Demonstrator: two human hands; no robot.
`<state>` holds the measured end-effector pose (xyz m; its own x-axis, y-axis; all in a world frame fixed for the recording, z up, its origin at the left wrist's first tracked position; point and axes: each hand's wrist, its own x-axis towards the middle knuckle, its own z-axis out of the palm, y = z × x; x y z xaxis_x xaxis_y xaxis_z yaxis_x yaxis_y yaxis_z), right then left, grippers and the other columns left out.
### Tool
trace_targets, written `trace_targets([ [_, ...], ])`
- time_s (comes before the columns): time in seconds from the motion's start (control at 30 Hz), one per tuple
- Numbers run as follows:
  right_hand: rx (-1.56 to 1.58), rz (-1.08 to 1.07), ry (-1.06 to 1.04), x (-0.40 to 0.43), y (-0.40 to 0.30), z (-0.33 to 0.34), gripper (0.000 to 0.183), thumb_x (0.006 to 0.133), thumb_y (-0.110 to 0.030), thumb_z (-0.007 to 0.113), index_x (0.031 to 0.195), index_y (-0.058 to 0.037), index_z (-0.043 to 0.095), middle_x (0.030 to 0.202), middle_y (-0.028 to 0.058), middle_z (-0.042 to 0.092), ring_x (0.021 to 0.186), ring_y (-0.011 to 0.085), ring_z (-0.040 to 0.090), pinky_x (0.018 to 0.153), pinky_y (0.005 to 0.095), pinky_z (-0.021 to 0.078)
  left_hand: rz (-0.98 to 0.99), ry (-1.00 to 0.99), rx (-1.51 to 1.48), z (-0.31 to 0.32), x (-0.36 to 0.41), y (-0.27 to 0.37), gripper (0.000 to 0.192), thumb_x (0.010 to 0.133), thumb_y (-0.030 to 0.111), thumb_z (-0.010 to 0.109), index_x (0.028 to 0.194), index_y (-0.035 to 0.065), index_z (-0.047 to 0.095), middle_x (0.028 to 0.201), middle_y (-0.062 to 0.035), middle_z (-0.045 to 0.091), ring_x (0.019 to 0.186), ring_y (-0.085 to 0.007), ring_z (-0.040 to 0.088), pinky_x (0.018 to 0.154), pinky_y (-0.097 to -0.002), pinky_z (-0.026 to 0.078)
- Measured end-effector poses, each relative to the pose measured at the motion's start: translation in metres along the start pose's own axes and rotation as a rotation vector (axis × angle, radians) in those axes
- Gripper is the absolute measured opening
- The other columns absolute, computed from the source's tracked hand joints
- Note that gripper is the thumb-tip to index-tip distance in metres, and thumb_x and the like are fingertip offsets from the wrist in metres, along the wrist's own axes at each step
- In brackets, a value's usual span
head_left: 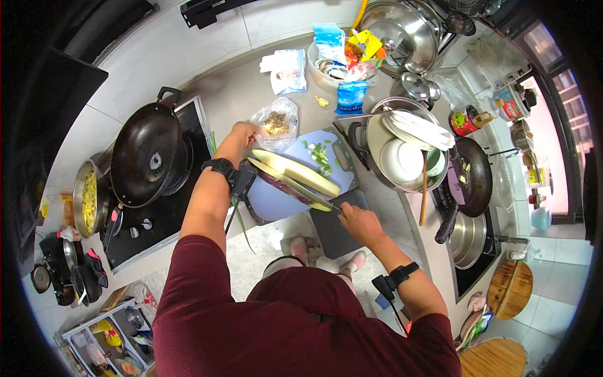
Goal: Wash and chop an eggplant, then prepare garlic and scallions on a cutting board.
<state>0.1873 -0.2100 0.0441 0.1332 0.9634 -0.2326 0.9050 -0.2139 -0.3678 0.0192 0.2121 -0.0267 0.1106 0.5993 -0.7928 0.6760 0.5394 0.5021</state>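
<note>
My right hand (360, 222) grips the handle of a kitchen knife (306, 191), whose blade lies along the near piece of an eggplant cut lengthwise. That piece (278, 184) shows purple skin and pale flesh. Behind it a long pale eggplant piece (301, 172) rests on the blue cutting board (268, 202). Chopped green onion (321, 158) lies at the board's far right. My left hand (247, 133) is at the edge of a clear plastic bag (279, 123) holding brownish and yellowish bits; whether its fingers grip the bag is unclear.
A black wok (146, 158) stands on the cooktop at left, beside a metal pan of yellow food (88, 202). At right, a large pot (372, 136) holds bowls and plates. A tub of packets (314, 70) stands at the back. A frying pan (480, 179) sits by the sink.
</note>
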Motion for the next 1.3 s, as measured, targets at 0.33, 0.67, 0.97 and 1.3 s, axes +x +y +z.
trace_targets([
  [0.33,0.026,-0.017,0.012,-0.001,-0.003,-0.002,0.023,0.093,-0.028,0.057,0.100,-0.0082,0.046,0.081,0.0180,0.064,0.073,0.0392,0.065,0.063,0.0494,0.0530,0.560,0.532,-0.043,-0.040,0.005,0.063,0.017,0.073,0.009,0.072,0.085,-0.0019,0.070,0.072,-0.0125,0.067,0.060,-0.0249,0.062,0.054,-0.0392,0.047],
  [0.67,0.010,-0.023,0.003,0.002,-0.006,-0.005,0.023,0.093,-0.027,0.056,0.102,-0.0079,0.046,0.082,0.0179,0.065,0.076,0.0394,0.065,0.065,0.0506,0.0517,0.850,0.940,0.188,-0.023,-0.054,-0.021,0.033,0.077,0.017,0.069,0.104,0.0005,0.063,0.102,-0.0200,0.064,0.097,-0.0361,0.061,0.086,-0.0415,0.048],
  [0.97,0.143,-0.016,-0.064,0.008,0.005,-0.019,0.028,0.094,-0.030,0.054,0.105,-0.0053,0.046,0.082,0.0220,0.066,0.079,0.0423,0.064,0.070,0.0536,0.0491,1.419,0.530,0.653,0.089,-0.195,-0.150,0.037,0.071,0.003,0.064,0.107,0.0049,0.063,0.115,-0.0145,0.057,0.109,-0.0350,0.053,0.095,-0.0409,0.046],
  [1.3,0.113,-0.050,-0.011,0.023,-0.037,-0.030,0.026,0.095,-0.028,0.052,0.105,-0.0045,0.047,0.080,0.0232,0.066,0.077,0.0433,0.064,0.070,0.0542,0.0491,1.110,0.527,0.585,0.095,-0.189,-0.170,0.042,0.073,0.004,0.073,0.113,0.0081,0.063,0.124,-0.0157,0.052,0.106,-0.0351,0.054,0.093,-0.0413,0.047],
])
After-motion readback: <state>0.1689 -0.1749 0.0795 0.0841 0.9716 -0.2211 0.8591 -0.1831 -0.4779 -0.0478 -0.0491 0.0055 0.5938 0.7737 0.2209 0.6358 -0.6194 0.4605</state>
